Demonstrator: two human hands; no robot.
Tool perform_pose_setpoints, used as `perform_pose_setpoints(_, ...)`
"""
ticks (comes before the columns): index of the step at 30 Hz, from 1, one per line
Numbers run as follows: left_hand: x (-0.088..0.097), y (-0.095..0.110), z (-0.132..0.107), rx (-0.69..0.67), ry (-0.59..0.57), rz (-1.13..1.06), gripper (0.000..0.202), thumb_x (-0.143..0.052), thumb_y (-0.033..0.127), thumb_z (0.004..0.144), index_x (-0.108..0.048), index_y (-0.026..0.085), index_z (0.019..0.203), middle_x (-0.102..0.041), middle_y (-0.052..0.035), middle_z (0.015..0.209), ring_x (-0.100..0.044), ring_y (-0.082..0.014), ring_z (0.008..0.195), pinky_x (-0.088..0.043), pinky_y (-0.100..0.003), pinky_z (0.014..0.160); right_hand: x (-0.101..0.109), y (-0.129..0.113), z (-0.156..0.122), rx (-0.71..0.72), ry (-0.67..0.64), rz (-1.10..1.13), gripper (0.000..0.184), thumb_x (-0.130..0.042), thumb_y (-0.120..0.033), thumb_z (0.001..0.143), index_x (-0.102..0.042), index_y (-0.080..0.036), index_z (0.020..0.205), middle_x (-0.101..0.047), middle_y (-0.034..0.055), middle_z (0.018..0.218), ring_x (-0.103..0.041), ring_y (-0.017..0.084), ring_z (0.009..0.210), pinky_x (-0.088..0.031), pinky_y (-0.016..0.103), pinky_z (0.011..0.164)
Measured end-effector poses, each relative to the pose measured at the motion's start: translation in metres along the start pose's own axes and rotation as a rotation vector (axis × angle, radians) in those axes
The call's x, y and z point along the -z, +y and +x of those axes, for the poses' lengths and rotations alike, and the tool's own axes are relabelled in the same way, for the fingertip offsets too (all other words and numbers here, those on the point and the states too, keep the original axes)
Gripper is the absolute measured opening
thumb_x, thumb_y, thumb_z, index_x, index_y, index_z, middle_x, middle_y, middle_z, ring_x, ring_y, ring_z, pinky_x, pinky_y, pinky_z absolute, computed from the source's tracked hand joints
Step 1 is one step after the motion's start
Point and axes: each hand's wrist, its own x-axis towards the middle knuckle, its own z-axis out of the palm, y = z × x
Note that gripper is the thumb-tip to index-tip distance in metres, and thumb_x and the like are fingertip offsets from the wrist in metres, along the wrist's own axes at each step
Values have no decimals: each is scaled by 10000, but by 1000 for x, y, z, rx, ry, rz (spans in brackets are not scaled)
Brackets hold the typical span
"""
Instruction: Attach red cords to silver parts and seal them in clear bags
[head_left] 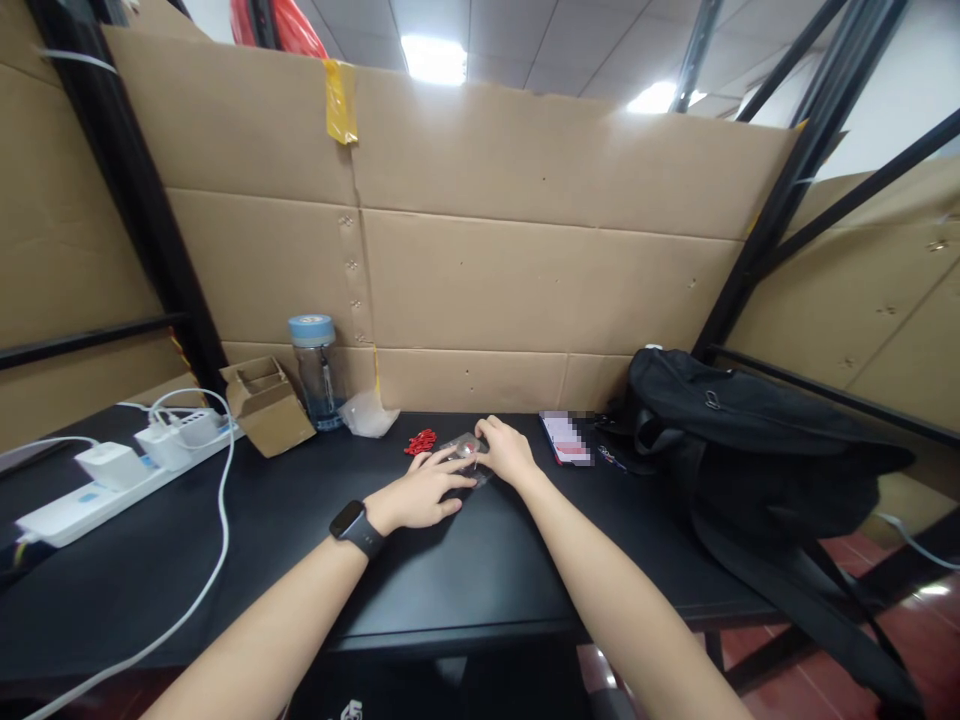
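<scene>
A small clear plastic bag (459, 443) lies flat on the black table, with a little red showing inside it. My left hand (422, 490) rests palm down on its near left side, fingers stretched out and spread over the plastic. At the bag's right side is my right hand (507, 452), its fingers curled and pinched together; what sits between the fingertips is too small to make out. Just left of the bag is a little heap of red pieces (421, 442), apart from both hands. A dark smartwatch (349, 521) is on my left wrist.
Along the back stand an opened cardboard box (274, 415), a blue-lidded bottle (318, 375) and a crumpled white bag (369, 415). A phone (564, 438) and a black backpack (750, 440) lie right. At left, a white power strip (82, 510) trails a cable. Cardboard walls (525, 280) enclose the table.
</scene>
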Motion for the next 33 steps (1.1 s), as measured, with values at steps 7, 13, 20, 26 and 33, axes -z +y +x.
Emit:
perform_pose_setpoints(7,5,-5,-1,21,154,-25,237,-603,296,897,-714,367,1094,-564,6,1428,-308,-369,1423,-247,-622,1115,-7,6,4,19,-40,192,312,-806,-382,768,-623,-233,971,-629,18,992,-615,167,850,-403,265,713)
perform_pose_setpoints(13,5,-9,4,138,329,-124,393,-670,216,801,-582,297,1176,-647,-33,1241,-485,-278,1218,-375,-452,1000,9,33,4,109,-210,658,262,-688,-387,865,-666,-190,1038,-679,15,931,-588,111,679,-433,234,650)
perform_pose_setpoints(20,-7,-16,18,219,439,-12,138,-662,262,872,-663,277,1009,-700,-26,1131,-496,-268,1186,-321,-442,975,7,41,4,182,-248,685,301,-789,-125,673,-721,-178,962,-677,28,1008,-589,96,674,-465,226,666)
perform_pose_setpoints(26,-7,-26,17,267,453,-65,82,-651,307,888,-713,256,905,-729,-42,1029,-526,-267,1180,-310,-465,1014,0,34,7,181,-160,592,96,-784,-263,760,-766,-180,804,-690,30,867,-589,122,707,-458,243,715)
perform_pose_setpoints(33,-3,-34,11,261,547,-369,163,-643,373,860,-738,243,835,-746,-31,999,-656,-225,979,-483,-351,891,12,39,6,55,-208,797,244,-774,-398,742,-762,-162,803,-718,22,760,-597,139,662,-446,251,661)
